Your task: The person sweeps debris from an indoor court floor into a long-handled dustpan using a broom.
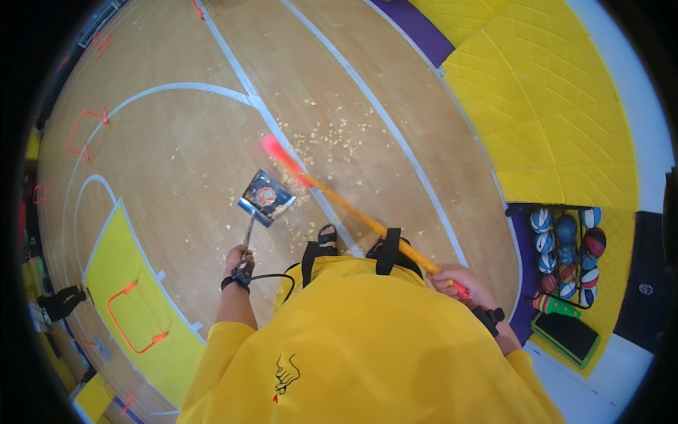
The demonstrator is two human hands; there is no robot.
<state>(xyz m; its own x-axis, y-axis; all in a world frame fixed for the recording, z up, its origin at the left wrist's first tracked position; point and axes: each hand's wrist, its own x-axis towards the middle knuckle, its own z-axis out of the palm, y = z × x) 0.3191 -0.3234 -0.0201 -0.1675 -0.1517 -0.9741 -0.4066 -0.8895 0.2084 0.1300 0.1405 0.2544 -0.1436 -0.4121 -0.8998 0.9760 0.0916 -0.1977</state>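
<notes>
My left hand (239, 263) is closed around the handle of a metal dustpan (279, 205), whose pan rests on or just above the wooden floor ahead of my feet. A round emblem marks the pan's middle. My right hand (460, 281) grips the red end of a broom (360, 216) with an orange-yellow stick. The stick slants away to the left, and its pinkish-red head, smeared by motion, is just beyond and to the right of the pan. Small pale flakes (332, 138) lie scattered around both, thickest to the right of the broom head.
Low orange hurdles (138, 318) stand on the left of the court (183, 148). A rack of basketballs (566, 247) is at the right, beside a green-framed dark board (567, 336) and yellow padding (537, 106). My sandalled foot (327, 235) is close to the flakes.
</notes>
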